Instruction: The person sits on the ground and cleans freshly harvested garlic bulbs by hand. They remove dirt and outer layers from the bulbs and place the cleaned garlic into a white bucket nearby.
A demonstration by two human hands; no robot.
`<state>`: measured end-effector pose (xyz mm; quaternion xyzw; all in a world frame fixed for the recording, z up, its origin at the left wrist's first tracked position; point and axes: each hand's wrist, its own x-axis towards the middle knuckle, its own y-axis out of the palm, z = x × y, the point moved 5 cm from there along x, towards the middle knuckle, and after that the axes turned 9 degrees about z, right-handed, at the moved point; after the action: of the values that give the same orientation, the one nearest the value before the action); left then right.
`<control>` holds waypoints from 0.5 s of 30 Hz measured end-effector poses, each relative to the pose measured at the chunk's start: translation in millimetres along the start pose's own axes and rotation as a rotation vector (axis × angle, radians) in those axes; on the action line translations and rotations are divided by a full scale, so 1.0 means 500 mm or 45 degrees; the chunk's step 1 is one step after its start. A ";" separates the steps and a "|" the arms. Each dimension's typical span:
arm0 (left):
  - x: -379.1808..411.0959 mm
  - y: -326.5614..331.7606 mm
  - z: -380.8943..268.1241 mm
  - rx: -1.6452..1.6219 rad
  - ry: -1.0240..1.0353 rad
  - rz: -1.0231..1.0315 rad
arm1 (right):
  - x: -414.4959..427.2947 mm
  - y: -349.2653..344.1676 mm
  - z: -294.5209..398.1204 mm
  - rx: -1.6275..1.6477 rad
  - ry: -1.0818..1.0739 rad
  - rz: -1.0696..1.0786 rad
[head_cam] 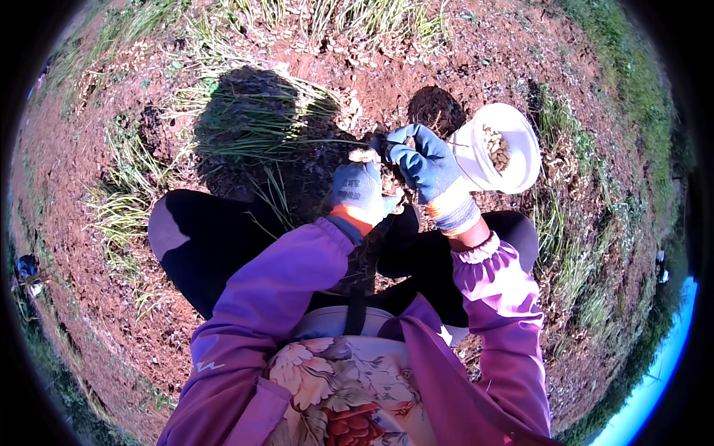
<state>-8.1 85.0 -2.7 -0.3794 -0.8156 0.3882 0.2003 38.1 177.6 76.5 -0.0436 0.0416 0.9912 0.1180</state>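
Note:
My left hand (360, 187), in a grey-blue work glove with an orange cuff band, is closed around part of a plant that bears pale pods, which look like peanuts (363, 156). Close on its right, my right hand (424, 159), in a blue coated glove, has its fingers curled at the plant's root end; whether a pod is between them I cannot tell. A white plastic bucket (466, 150) stands tilted just right of my right hand, with shelled-looking pale pods (495, 148) inside. Pulled green plants (251, 122) lie in shadow ahead and to the left.
More uprooted plants (374, 19) with pods lie along the far side. Green stalks (128, 212) lie left of my bent legs, and others (558, 240) on the right. Reddish soil (385, 81) with dry leaves surrounds me. Dark and white objects (28, 273) sit at the far left.

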 end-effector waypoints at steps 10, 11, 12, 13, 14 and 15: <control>-0.010 0.026 -0.023 0.092 0.063 0.128 | 0.025 -0.067 0.047 -0.399 -0.059 -0.115; -0.012 0.029 -0.025 0.141 0.081 0.070 | 0.029 -0.066 0.044 -0.531 -0.085 -0.020; -0.015 0.027 -0.029 0.193 0.096 0.011 | 0.034 -0.061 0.044 -0.859 0.006 0.014; -0.018 0.024 -0.032 0.245 0.111 -0.047 | 0.043 -0.056 0.044 -1.142 0.128 0.063; -0.012 0.035 -0.025 0.171 0.057 0.095 | 0.050 -0.051 0.034 -1.187 0.130 0.137; -0.014 0.041 -0.025 0.169 0.072 0.111 | 0.053 -0.051 0.020 -1.235 0.136 0.206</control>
<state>13.2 94.1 -11.3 -0.4112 -0.7649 0.4388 0.2308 17.7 209.3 82.0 -0.1410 -0.4155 0.8986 0.0045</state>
